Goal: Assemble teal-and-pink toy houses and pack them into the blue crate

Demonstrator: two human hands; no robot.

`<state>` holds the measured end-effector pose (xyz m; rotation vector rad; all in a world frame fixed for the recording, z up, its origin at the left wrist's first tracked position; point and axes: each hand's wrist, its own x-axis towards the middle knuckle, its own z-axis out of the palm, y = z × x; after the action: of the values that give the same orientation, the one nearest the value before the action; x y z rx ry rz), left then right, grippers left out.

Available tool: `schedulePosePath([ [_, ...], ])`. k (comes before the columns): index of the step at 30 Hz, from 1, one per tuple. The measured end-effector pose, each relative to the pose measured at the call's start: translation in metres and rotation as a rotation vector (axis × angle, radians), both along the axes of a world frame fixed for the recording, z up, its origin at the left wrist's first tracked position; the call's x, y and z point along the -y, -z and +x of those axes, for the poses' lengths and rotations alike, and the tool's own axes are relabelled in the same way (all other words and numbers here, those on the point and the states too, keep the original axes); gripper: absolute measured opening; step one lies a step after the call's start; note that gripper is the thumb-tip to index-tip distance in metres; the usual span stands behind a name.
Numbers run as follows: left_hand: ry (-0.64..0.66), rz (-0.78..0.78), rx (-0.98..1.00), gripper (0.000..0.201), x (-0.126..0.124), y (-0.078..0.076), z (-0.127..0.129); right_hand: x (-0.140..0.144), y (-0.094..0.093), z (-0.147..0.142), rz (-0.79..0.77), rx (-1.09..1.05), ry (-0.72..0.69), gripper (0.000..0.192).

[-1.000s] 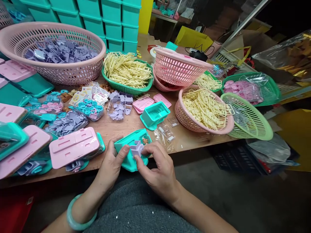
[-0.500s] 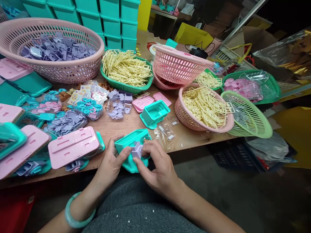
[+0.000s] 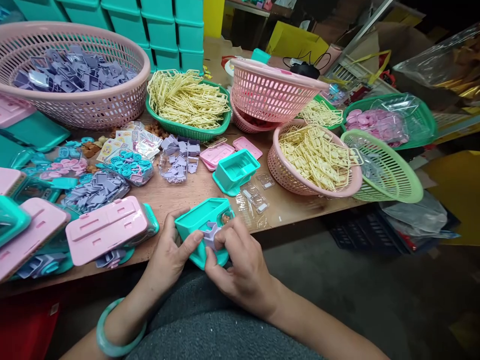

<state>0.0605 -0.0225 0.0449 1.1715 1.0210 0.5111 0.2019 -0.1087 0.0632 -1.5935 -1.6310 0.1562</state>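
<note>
A teal plastic tray piece [image 3: 198, 220] is held over the table's near edge by my left hand [image 3: 170, 257], thumb on its front. My right hand [image 3: 240, 262] pinches a small lavender part [image 3: 211, 233] against that teal piece. A tiny brown figure [image 3: 226, 218] shows inside the teal piece beside my right fingers. A pale green bangle [image 3: 112, 340] circles my left wrist.
Wooden table [image 3: 195, 190] holds a pink basket of lavender parts [image 3: 71, 75], a green basket of cream clips [image 3: 187, 102], a pink basket of cream clips [image 3: 315, 160], an upturned pink basket [image 3: 273, 92], another teal tray [image 3: 236, 170], pink lids [image 3: 107, 230], green baskets [image 3: 382, 172] at right.
My right fingers have curled further over the lavender part, pressing it lower onto the teal piece. The view has tilted slightly, so the table items sit a little left and higher.
</note>
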Motion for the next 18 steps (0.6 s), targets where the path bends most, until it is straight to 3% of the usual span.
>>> schedulePosePath([
  [5, 0.027, 0.014, -0.009, 0.07, 0.001, 0.002, -0.003, 0.001, 0.001, 0.002, -0.01, 0.016, -0.009, 0.018],
  [12, 0.054, 0.02, 0.003, 0.071, -0.002, 0.003, -0.004, 0.005, 0.0, 0.011, -0.099, -0.134, -0.107, 0.016],
  [18, 0.098, -0.008, 0.034, 0.076, -0.002, 0.004, -0.008, 0.011, 0.003, 0.009, -0.072, -0.163, -0.105, 0.017],
])
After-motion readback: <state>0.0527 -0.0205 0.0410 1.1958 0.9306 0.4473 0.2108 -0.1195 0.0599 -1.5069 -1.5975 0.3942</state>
